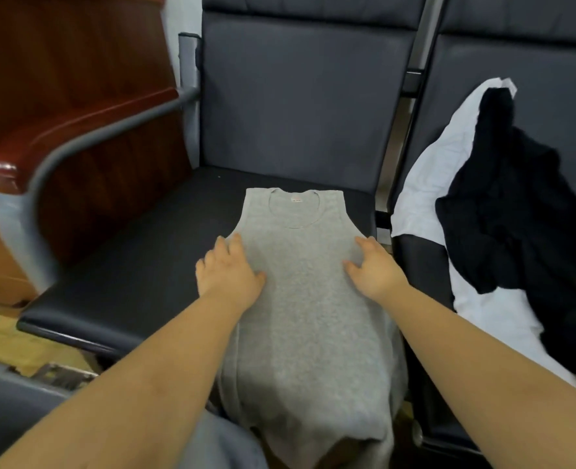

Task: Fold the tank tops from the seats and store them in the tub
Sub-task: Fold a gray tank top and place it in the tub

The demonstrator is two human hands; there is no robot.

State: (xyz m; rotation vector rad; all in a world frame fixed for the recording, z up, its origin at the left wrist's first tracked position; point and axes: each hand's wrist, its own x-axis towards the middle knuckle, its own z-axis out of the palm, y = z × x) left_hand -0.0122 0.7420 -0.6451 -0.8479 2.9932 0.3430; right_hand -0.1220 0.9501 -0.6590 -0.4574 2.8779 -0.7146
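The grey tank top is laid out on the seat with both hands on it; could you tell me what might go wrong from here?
The grey tank top hangs its hem over the front edge of the seat, so it may slide off once the left hand and right hand lift. The black garment and white garment heaped on the neighbouring seat lie close and could get dragged into a fold.

head view, close, looking down onto seat
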